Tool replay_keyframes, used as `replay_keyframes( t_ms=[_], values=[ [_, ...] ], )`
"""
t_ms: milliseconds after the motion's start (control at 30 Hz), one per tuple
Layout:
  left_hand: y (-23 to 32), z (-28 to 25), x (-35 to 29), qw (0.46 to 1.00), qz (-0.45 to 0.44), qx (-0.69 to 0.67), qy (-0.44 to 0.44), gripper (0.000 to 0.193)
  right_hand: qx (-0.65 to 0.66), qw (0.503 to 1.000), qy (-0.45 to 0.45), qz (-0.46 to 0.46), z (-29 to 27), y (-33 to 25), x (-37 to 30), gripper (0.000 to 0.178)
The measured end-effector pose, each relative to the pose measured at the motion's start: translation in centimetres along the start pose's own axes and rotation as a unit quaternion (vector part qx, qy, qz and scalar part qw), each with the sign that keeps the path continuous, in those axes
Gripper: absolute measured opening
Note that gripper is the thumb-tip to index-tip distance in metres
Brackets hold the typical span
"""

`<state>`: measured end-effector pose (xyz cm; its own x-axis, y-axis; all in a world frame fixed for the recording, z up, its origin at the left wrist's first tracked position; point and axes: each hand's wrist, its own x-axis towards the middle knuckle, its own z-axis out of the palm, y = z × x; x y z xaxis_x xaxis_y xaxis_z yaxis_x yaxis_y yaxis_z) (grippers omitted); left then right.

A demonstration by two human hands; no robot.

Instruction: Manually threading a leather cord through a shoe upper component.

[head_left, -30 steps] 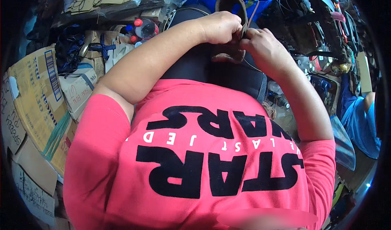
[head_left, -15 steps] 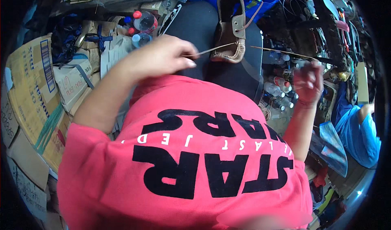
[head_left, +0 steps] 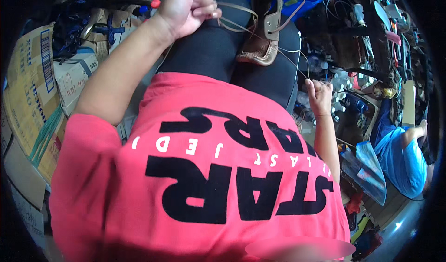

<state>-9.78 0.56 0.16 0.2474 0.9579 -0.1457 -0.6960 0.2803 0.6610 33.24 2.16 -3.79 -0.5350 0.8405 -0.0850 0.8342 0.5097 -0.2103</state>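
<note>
Pinching thread (head_left: 308, 67) are your left hand (head_left: 189, 10), far left, and right hand (head_left: 319, 96), nearer, right; brown shoe (head_left: 260, 51) is lying between, on your thighs (head_left: 204, 48).

This looks like a small, crowded workshop for shoes. A brown leather shoe (head_left: 271, 35) with stitched edges and loose thread (head_left: 289, 51) lies across a lap rather than on a bench. Worn cardboard boxes (head_left: 29, 88) crowd the left; small plastic bottles (head_left: 341, 92) and a dark, jumbled rack (head_left: 371, 44) of odds and ends fill the right, near another person (head_left: 402, 160) in blue.
</note>
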Motion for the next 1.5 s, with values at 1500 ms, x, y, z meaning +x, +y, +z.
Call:
replay_keyframes(
  t_ms=[1500],
  values=[
    [-3.4,4.7,7.2,0.772,-0.094,0.523,-0.348,0.039,0.245,0.969,-0.015,-0.025,-6.0,-11.2,3.9,0.019]
  ],
)
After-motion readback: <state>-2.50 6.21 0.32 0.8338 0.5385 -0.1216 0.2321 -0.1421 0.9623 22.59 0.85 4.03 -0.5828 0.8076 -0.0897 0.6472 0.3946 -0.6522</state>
